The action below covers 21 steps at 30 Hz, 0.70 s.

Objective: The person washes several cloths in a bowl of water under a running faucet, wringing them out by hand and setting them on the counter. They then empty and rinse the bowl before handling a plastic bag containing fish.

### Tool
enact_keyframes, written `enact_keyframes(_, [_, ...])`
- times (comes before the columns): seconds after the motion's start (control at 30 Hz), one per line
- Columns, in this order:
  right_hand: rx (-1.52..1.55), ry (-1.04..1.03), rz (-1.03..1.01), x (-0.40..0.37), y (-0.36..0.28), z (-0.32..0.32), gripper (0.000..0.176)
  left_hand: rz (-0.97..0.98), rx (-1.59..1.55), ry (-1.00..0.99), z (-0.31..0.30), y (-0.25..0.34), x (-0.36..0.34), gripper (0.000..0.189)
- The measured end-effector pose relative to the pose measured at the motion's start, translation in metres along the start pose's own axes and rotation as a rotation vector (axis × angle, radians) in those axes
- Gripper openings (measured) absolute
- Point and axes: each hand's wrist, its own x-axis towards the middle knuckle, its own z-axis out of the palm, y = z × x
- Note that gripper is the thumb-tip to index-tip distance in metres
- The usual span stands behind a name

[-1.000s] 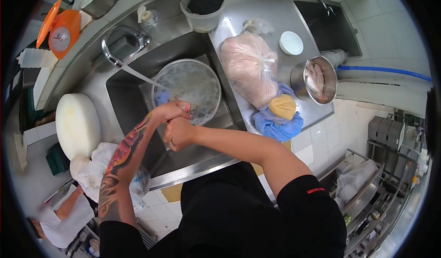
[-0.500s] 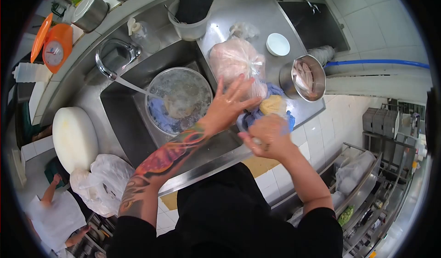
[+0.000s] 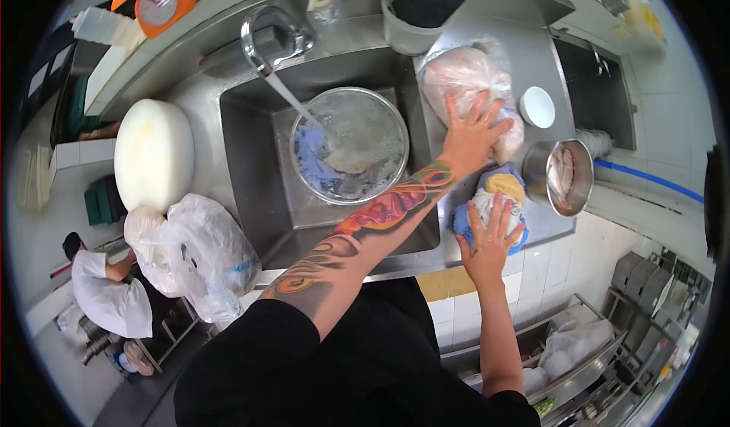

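My left hand [image 3: 470, 134] lies with spread fingers on the clear plastic bags of pale pink meat [image 3: 456, 77], on the steel counter right of the sink. Nearer to me, my right hand [image 3: 488, 241] rests with fingers apart on a pile of blue, white and yellow cloths [image 3: 506, 188] at the counter's edge. A steel pot of fish [image 3: 564, 176] stands just right of the cloths, with a small white bowl [image 3: 537, 107] behind it. In the sink, water runs from the faucet [image 3: 262, 58] into a round basin [image 3: 365, 115] holding a blue cloth.
A grey tub with a black cloth [image 3: 411, 31] and a soap bottle [image 3: 327, 20] stand behind the sink. Left are a thick white round block [image 3: 153, 155] and plastic bags [image 3: 201, 252]. A person in a white shirt [image 3: 114, 294] is at the lower left; an orange scale [image 3: 160, 3] is upper left.
The view has shifted, moving the sink rightward in it. My left hand has settled on the meat bags, and my right hand has opened onto the cloths, where a white one now shows.
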Motion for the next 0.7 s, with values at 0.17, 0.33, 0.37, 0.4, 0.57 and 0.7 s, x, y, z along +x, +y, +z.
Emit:
enact_keyframes(0.17, [0.222,0.228,-0.016,0.022,-0.042,-0.009,0.052,0.025,-0.428,0.286,-0.015,-0.058,-0.065,0.05])
enact_keyframes(0.33, [0.787,-0.141,-0.18,0.081,-0.104,0.09,0.026,-0.436,-0.131,-0.046,0.017,-0.194,-0.248,0.044])
enact_keyframes(0.37, [0.69,-0.14,-0.247,0.095,-0.113,0.134,0.028,-0.448,-0.113,0.02,0.016,-0.211,-0.264,0.043])
enact_keyframes(0.4, [0.676,-0.149,-0.207,0.117,-0.128,0.164,0.029,-0.455,-0.114,0.023,0.014,-0.219,-0.271,0.043])
enact_keyframes(0.57, [0.483,-0.194,-0.163,0.187,-0.166,0.291,0.035,-0.661,-0.1,-0.035,0.026,-0.236,-0.332,0.05])
enact_keyframes(0.7, [0.326,-0.505,0.077,0.214,-0.177,0.268,0.018,-0.685,-0.086,-0.301,0.016,-0.225,-0.346,0.039])
